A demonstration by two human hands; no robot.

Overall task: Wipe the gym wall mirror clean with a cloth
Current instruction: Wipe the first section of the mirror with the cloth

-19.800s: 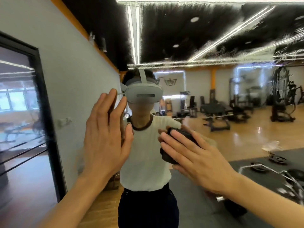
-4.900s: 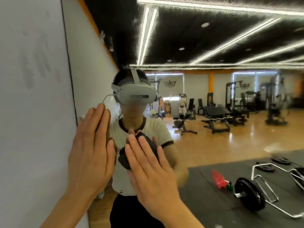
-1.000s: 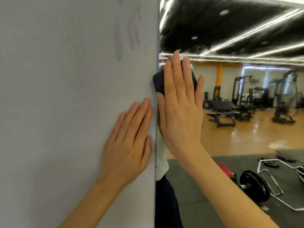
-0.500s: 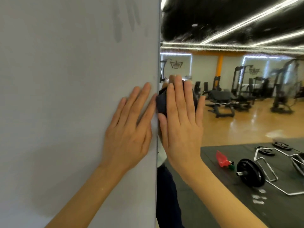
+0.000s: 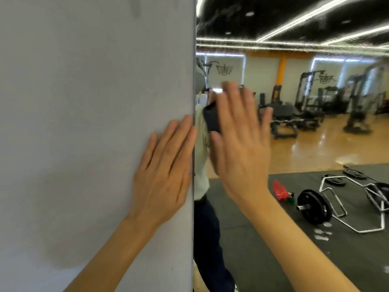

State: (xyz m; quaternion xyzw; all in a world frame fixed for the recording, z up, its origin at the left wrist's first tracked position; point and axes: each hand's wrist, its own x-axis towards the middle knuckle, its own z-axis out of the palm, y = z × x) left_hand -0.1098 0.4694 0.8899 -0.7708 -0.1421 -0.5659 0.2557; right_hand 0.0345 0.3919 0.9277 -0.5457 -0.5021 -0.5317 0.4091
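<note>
I press the cloth [image 5: 211,119] flat-fingered with my right hand [image 5: 242,148] along the mirror [image 5: 294,144] edge; left hand [image 5: 164,171] braces, fingers straight, on the wall [image 5: 84,102]. Overlap strokes outward.

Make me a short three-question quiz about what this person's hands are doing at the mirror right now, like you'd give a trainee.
1. True or false: the left hand lies flat on the grey wall, not on the mirror.
2. What does the right hand press against the glass? A) a sponge B) a dark cloth C) a spray bottle
3. Fill in: the cloth sits close to the mirror's ____ edge.

Key: 1 true; 2 B; 3 left
</note>
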